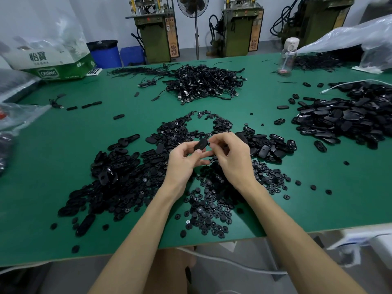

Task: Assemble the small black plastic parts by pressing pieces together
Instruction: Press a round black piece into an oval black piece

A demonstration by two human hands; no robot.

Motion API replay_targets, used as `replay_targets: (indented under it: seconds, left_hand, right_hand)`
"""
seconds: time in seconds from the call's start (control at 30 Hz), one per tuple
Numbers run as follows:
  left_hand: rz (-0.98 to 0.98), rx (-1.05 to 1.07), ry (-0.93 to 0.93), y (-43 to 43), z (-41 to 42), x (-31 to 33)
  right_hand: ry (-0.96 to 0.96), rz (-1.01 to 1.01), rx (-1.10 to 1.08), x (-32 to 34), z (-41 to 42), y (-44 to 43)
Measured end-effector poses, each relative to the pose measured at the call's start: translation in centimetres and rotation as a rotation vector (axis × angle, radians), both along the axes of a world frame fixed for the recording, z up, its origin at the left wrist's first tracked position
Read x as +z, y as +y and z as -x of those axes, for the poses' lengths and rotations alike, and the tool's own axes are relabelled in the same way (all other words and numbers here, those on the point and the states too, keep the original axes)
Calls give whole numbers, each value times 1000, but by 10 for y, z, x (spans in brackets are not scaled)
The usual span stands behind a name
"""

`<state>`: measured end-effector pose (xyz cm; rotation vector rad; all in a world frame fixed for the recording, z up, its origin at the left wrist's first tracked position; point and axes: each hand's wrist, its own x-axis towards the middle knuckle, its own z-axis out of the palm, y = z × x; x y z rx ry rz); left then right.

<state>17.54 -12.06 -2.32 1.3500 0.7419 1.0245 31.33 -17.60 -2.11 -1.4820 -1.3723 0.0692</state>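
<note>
Shell (200,144): black oval, held in the air at frame centre, tilted, just above the heaps. Gripped at its lower-left end by left hand (182,160), thumb on top, fingers curled beneath. Pinched at its upper-right end by right hand (231,158), fingertips bunched tight. Cannot tell whether a small insert sits in that pinch; hidden by the fingers. Judged step: seating a piece into the shell, or about to.

Below the hands, toward lower centre: discs (212,209), small, round, loose. Left of centre: heap of ovals (118,168); more of the same right of the hands and at the right edge. Upper centre: tangle of cables (203,81). All on the green table (63,141).

Risks from here:
- Pressing off-axis on a tilted shell: likely to cock the insert instead of snapping it home.
- Hold at the shell's ends only: liable to slip under thumb pressure, with a drop into look-alike black pieces.
- Heaps touching: finished and unfinished easily mixed.
- Black on black: wrong orientation easy to miss.
</note>
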Motion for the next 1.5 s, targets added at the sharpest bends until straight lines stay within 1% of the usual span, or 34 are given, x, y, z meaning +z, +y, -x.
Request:
replay_targets:
  seconds: [0.1, 0.27, 0.57, 0.73, 0.87, 1.0, 1.2, 1.5]
  left_hand:
    - [6, 16, -22, 1, 0, -1]
    - [-11, 29, -28, 2, 0, -5]
    - [-23, -19, -59, 0, 2, -3]
    - [-24, -41, -65, -1, 2, -2]
    - [-26, -29, -70, 0, 2, -3]
    - [-54, -8, -29, 2, 2, -5]
    - [-90, -33, 43, 3, 2, -7]
    - [-132, 19, 101, 3, -1, -9]
  right_hand:
    - [18, -11, -3, 0, 0, 0]
    - [-3, 4, 26, 0, 1, 0]
    - [-51, 24, 45, -3, 1, 1]
    - [-44, -1, 31, -4, -1, 2]
    - [1, 1, 6, -4, -2, 3]
    - [62, 42, 19, -4, -5, 4]
    - [189, 65, 42, -3, -6, 3]
    - [144, 59, 60, -1, -2, 1]
